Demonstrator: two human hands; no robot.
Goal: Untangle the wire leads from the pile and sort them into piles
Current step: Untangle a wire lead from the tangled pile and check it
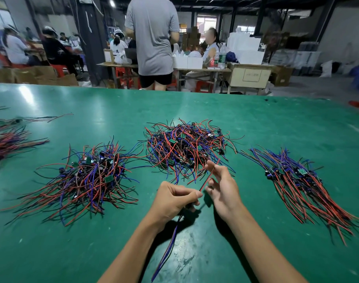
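A tangled pile of red, blue and black wire leads point(186, 146) with small green boards lies at the table's middle. A second tangled pile point(88, 176) sits to its left. Straightened leads lie side by side in a sorted pile point(301, 184) at the right. My left hand point(174, 201) grips one wire lead point(208, 178); its red end rises toward the middle pile and its blue ends hang down toward me. My right hand point(221, 186) is beside the red end with fingers spread, a fingertip touching it.
Another bundle of leads point(9, 139) lies at the left edge of the green table point(256, 123). Beyond the far edge stands a person in a grey shirt point(152, 37), with seated workers, tables and cardboard boxes behind.
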